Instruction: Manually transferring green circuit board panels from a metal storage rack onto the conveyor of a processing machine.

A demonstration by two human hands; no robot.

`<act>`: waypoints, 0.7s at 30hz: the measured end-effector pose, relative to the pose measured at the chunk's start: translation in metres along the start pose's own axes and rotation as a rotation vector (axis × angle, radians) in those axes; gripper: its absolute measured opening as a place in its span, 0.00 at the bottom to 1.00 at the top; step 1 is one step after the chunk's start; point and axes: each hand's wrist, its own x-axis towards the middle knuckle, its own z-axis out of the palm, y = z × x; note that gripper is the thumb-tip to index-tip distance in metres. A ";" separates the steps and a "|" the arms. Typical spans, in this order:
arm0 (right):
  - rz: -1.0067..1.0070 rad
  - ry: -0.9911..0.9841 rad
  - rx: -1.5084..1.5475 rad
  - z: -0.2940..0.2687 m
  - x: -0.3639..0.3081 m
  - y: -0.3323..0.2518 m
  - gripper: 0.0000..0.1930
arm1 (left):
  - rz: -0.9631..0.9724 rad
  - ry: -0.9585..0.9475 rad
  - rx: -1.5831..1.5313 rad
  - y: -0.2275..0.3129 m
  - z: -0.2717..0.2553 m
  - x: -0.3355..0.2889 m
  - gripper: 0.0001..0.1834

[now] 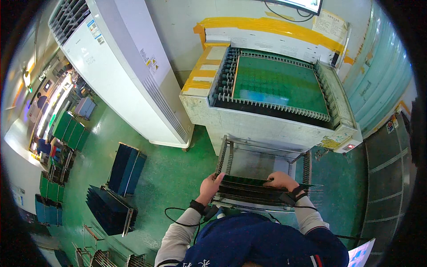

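Observation:
Just in front of my body stands a metal slotted rack (230, 155) with several thin dark panels (249, 196) standing in its near part. The fingers of my left hand (210, 187) are closed on the left end of the foremost-facing green panel (244, 180), thumb up along its edge. My right hand (283, 180) pinches the upper edge of the same panel toward its right side. The panel's lower part is hidden in the rack. Beyond the rack, a larger green panel (280, 84) lies flat on the rollers of a white conveyor machine (258, 122).
A tall white air conditioner (129, 75) stands left of the machine. On the green floor to the left are racks of dark blue panels (126, 169) and bare metal racks (100, 258). Grey cabinets (387, 178) stand at the right. Cables hang from bands at both my wrists.

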 end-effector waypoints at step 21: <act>-0.001 -0.024 0.009 0.002 0.006 0.005 0.29 | -0.004 0.046 -0.010 0.007 -0.003 -0.003 0.36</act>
